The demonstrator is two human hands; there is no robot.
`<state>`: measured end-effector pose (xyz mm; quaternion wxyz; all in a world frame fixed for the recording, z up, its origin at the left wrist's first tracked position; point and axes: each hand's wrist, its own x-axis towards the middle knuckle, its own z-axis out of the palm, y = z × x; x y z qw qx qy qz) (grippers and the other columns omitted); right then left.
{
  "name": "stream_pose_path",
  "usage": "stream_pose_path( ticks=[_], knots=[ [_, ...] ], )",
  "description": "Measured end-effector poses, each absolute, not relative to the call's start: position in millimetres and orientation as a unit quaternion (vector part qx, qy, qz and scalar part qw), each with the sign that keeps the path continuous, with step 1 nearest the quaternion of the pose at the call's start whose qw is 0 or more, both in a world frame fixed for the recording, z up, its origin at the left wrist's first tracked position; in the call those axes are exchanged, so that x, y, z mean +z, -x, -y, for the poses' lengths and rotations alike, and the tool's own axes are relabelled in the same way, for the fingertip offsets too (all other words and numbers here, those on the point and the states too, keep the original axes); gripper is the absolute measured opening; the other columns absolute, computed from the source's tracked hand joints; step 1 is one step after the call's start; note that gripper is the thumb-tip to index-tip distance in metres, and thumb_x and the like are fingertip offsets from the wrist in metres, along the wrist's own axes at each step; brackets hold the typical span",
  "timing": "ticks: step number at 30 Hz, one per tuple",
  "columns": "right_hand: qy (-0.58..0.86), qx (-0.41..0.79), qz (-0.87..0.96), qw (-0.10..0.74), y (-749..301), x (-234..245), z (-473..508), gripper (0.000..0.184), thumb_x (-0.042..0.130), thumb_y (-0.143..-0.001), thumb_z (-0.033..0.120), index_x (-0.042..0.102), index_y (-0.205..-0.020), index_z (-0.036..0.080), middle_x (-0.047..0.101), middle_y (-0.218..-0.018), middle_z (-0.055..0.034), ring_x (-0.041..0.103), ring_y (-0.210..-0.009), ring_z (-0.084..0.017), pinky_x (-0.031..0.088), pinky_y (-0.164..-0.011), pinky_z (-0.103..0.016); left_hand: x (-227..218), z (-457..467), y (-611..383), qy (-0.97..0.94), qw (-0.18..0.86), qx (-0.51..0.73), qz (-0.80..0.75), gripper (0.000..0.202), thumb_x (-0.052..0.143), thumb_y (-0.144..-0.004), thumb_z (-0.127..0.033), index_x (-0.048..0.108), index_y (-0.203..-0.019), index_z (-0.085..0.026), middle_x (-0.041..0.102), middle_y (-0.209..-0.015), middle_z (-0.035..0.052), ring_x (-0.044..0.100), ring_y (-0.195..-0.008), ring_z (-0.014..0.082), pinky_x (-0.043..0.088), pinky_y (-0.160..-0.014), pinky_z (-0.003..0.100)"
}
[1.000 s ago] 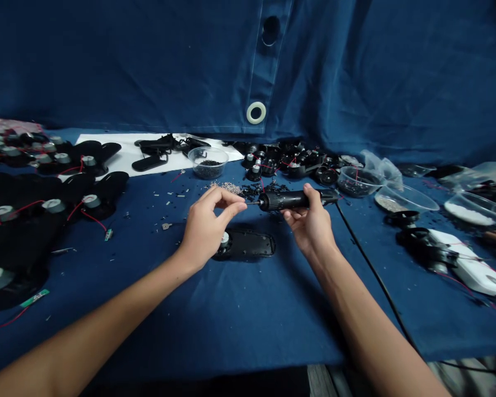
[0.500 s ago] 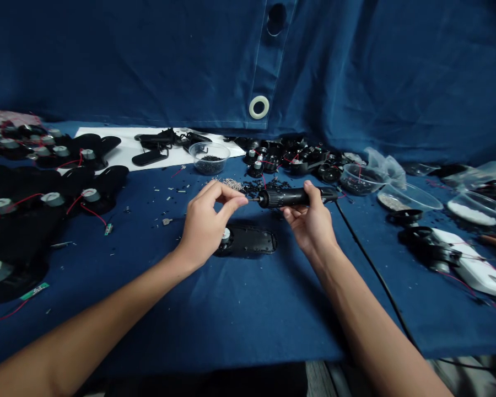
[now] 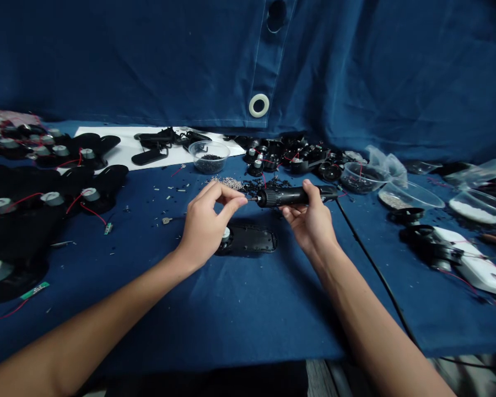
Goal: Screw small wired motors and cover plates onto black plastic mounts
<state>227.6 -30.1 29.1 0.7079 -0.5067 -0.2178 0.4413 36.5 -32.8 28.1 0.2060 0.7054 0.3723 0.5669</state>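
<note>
Two hands on one black screwdriver, centre of frame

Right hand [image 3: 312, 220], right of centre: grips the body of the screwdriver [image 3: 283, 196] with the thumb over the top and the fingers beneath. Tool lies roughly level, above the cloth [image 3: 248, 314], pointing left. A black cable [image 3: 366, 256] runs from its rear end to the lower right.

Left hand [image 3: 204, 226], just left of centre: thumb and forefinger pinched together at the end of the thin bit [image 3: 252, 199]. Whether a screw sits between the fingertips, cannot tell.

Below the tool, mid-frame, a black housing [image 3: 252, 238] lies on the cloth, open side up, apart from the tool; its left end is hidden behind the left hand. A pale motor [image 3: 225, 235] shows there.

Behind the hands: a heap of tiny silvery pieces [image 3: 230, 183], with loose black pieces [image 3: 273, 186] to its right. Clear tub [image 3: 195, 156] above, dark bits inside. Small key-shaped piece [image 3: 167, 220] left of the left hand.

Left side: rows of black shells [image 3: 72, 184] with motors and red wires. Green circuit board [image 3: 36, 293] at lower left. Right side: white shell [image 3: 477, 262] beside black parts. Blue curtain [image 3: 149, 60] across the top.
</note>
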Motion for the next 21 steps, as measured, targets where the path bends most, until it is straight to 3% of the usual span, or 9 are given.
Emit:
stream_pose_path(
  ticks=[21],
  knots=[
    [0.506,0.448,0.211,0.706,-226.5,33.2,31.7,0.03,0.062,-0.078,0.043,0.053,-0.076,0.015,0.061,-0.064,-0.005,0.061,-0.056,-0.013,0.052,-0.048,-0.019,26.4,34.0,-34.6,-0.705,0.189,0.555,-0.4,0.01,0.061,-0.086,-0.023,0.062,-0.077,-0.02,0.062,-0.081,-0.0008,0.059,-0.079,0.0142,0.046,-0.075,0.028]
  ],
)
